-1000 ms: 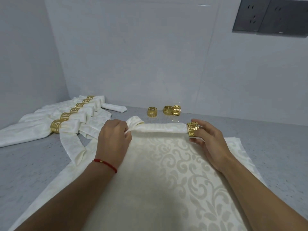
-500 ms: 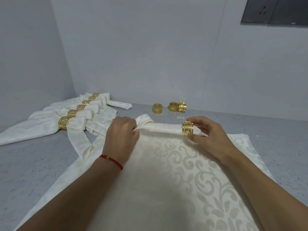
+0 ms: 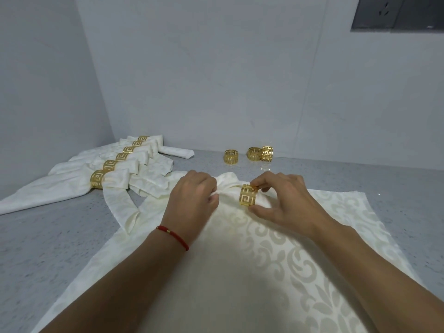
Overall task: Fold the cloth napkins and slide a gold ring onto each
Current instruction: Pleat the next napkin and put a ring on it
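A cream patterned napkin (image 3: 230, 188) is gathered into a narrow roll in front of me, lying on a flat stack of similar napkins (image 3: 252, 272). My left hand (image 3: 192, 203) grips the roll's gathered left part, fingers curled round the cloth. A gold ring (image 3: 248, 195) sits around the roll just right of that hand. My right hand (image 3: 283, 203) pinches the ring between thumb below and fingers above. The roll's right end is hidden under my right hand.
Several finished napkins with gold rings (image 3: 113, 169) lie fanned at the left on the grey counter (image 3: 48, 236). Three loose gold rings (image 3: 249, 155) stand near the back wall. A dark wall socket panel (image 3: 396, 15) is at the upper right.
My right hand has slid the gold ring leftward along the rolled napkin, from its right end toward my left hand. The left hand has kept its grip on the cloth.
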`<control>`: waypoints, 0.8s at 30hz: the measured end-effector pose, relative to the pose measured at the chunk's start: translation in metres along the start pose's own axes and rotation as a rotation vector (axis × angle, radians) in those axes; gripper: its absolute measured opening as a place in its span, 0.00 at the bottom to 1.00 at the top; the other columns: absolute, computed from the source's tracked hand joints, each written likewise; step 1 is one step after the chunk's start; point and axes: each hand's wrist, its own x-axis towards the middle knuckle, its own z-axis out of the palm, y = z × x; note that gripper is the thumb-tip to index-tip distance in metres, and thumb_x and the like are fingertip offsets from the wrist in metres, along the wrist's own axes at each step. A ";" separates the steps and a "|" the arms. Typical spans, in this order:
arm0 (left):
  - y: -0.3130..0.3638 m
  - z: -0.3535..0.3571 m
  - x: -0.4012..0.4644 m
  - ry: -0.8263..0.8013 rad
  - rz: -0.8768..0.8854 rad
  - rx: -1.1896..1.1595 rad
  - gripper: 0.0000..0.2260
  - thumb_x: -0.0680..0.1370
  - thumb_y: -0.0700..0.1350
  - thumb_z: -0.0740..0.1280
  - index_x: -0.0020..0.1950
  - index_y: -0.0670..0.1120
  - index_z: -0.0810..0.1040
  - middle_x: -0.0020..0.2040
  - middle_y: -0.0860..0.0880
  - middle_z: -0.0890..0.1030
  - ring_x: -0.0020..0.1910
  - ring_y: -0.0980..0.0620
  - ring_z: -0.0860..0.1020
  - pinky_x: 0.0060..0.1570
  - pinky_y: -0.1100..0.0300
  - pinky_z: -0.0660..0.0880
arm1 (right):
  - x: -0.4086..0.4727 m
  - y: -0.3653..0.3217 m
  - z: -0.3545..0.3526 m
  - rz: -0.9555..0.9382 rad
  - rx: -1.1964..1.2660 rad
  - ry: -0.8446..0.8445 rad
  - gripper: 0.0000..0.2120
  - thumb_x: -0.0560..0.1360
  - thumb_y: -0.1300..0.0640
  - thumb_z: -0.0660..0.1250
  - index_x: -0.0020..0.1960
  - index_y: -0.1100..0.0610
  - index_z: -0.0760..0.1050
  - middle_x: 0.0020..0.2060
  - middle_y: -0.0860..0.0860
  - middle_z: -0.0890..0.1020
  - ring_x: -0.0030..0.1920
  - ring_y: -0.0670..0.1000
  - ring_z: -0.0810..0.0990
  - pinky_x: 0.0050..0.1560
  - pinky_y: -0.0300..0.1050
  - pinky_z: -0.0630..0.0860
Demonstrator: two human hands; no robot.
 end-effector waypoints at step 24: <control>0.012 -0.012 -0.002 0.017 0.355 -0.178 0.09 0.67 0.29 0.69 0.34 0.39 0.72 0.35 0.46 0.75 0.37 0.45 0.73 0.34 0.52 0.70 | 0.010 0.000 -0.035 0.109 0.438 -0.102 0.20 0.67 0.65 0.82 0.54 0.53 0.81 0.53 0.44 0.86 0.56 0.43 0.84 0.64 0.48 0.79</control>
